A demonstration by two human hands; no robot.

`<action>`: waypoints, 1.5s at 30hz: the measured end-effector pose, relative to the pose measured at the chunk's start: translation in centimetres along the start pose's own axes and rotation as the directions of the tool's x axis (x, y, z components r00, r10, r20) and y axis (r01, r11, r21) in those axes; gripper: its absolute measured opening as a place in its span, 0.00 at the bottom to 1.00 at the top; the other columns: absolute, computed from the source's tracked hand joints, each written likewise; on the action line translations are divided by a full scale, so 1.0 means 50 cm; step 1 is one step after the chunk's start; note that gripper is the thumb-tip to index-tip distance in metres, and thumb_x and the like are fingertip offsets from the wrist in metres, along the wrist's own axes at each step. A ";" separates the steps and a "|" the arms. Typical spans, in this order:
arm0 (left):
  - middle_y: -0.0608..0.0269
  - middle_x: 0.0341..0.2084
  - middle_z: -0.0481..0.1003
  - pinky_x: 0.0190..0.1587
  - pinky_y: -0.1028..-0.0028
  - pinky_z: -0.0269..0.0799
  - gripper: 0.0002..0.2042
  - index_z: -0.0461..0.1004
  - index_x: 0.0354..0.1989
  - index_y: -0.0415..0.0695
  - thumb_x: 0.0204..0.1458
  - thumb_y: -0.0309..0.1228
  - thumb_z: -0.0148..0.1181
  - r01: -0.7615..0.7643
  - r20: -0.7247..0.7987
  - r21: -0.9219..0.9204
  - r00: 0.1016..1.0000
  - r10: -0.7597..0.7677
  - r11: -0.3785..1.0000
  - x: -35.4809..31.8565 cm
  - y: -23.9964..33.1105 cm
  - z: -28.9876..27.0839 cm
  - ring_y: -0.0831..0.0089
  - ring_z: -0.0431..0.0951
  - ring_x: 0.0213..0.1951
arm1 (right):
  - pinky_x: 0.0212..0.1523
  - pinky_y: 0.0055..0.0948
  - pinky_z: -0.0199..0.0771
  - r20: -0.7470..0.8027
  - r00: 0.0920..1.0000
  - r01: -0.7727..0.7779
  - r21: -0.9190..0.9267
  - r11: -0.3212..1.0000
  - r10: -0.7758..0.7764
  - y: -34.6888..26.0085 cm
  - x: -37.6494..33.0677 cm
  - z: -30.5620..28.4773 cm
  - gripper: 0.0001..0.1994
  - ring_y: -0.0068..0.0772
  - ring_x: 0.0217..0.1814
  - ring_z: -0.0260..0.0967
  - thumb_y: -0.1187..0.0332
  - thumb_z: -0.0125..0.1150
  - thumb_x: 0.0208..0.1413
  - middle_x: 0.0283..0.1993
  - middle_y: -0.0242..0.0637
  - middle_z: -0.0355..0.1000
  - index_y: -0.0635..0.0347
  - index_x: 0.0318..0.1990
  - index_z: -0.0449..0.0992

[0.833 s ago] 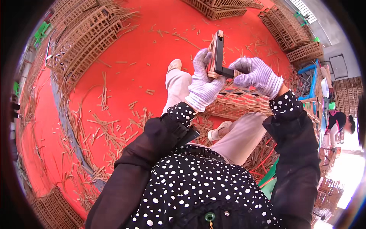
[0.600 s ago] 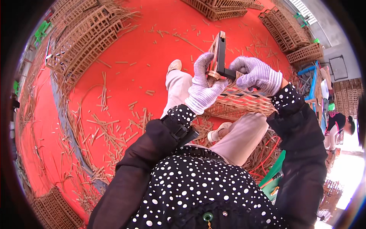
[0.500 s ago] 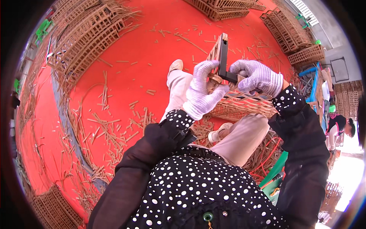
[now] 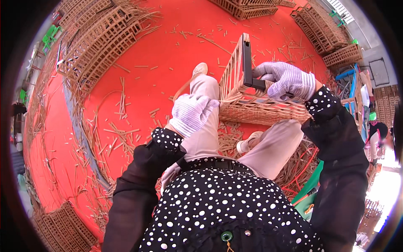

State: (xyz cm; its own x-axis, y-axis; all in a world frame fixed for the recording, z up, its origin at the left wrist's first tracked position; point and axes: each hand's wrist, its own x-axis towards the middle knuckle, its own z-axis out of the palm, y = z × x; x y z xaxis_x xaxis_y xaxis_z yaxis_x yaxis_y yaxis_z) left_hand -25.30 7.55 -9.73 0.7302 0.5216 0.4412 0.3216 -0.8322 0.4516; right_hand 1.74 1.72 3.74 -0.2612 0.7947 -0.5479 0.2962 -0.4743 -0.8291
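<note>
A woven rattan basket frame (image 4: 264, 112) with a black bar (image 4: 247, 63) along its upright edge stands between my knees. My gloved right hand (image 4: 290, 82) is wrapped round the top edge beside the bar's corner. To the left of the basket, my gloved left hand (image 4: 192, 114) is closed on a flat rattan strip (image 4: 183, 87). The strip runs tautly from that hand to the basket's corner, and its loose tail sticks up past the fingers. Both gloves are white with thin purple stripes.
Cut rattan pieces (image 4: 121, 136) lie scattered over the red floor (image 4: 168, 50). Stacked woven frames (image 4: 100, 44) stand at the far left, with more frames (image 4: 321, 27) at the far right. A person (image 4: 376, 133) is at the right edge, near a blue metal rack (image 4: 352, 90).
My left hand has moved away from the basket's corner, down and to the left, drawing the strip out with it. My right hand stays on the frame.
</note>
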 end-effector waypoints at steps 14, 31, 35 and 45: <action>0.49 0.53 0.62 0.54 0.60 0.55 0.13 0.77 0.29 0.43 0.37 0.37 0.66 0.116 -0.336 -0.362 0.909 -0.245 0.925 0.112 0.190 0.057 0.51 0.59 0.55 | 0.21 0.17 0.67 0.026 0.997 0.071 -0.031 0.997 -0.071 -0.008 -0.017 0.015 0.30 0.17 0.25 0.67 0.75 0.64 0.38 0.30 0.36 0.71 0.67 0.53 0.63; 0.79 0.08 0.51 0.14 0.78 0.49 0.13 0.61 0.16 0.53 0.53 0.37 0.50 0.466 0.514 -0.856 0.812 -0.277 -0.222 0.262 0.304 -0.168 0.82 0.50 0.08 | 0.34 0.35 0.72 -0.479 0.589 0.159 -0.721 0.674 -0.651 0.092 -0.064 0.098 0.20 0.43 0.32 0.72 0.62 0.68 0.39 0.30 0.40 0.73 0.57 0.40 0.69; 0.61 0.09 0.63 0.15 0.66 0.62 0.15 0.63 0.16 0.43 0.54 0.35 0.46 0.361 0.458 -0.862 0.856 -0.241 -0.357 0.364 0.200 -0.043 0.68 0.63 0.11 | 0.32 0.36 0.71 -0.565 0.481 0.094 -0.726 0.681 -0.670 0.085 -0.058 0.136 0.23 0.42 0.31 0.73 0.60 0.70 0.35 0.27 0.37 0.72 0.55 0.37 0.65; 0.37 0.34 0.72 0.34 0.49 0.75 0.13 0.60 0.38 0.37 0.57 0.37 0.38 0.268 0.538 -0.726 0.795 -0.281 -0.634 0.445 0.086 0.109 0.44 0.76 0.33 | 0.34 0.38 0.68 -0.553 0.411 0.056 -0.778 0.626 -0.725 0.096 -0.038 0.155 0.21 0.40 0.33 0.72 0.56 0.66 0.39 0.30 0.38 0.73 0.55 0.41 0.71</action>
State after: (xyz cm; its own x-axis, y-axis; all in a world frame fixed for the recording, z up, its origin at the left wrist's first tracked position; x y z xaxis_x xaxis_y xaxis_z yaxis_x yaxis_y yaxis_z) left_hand -4.39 14.58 -2.18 0.8145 0.5468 -0.1936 -0.4457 0.8036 0.3944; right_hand -3.44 -4.99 -0.05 0.1861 0.8799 0.4373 0.8856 0.0425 -0.4625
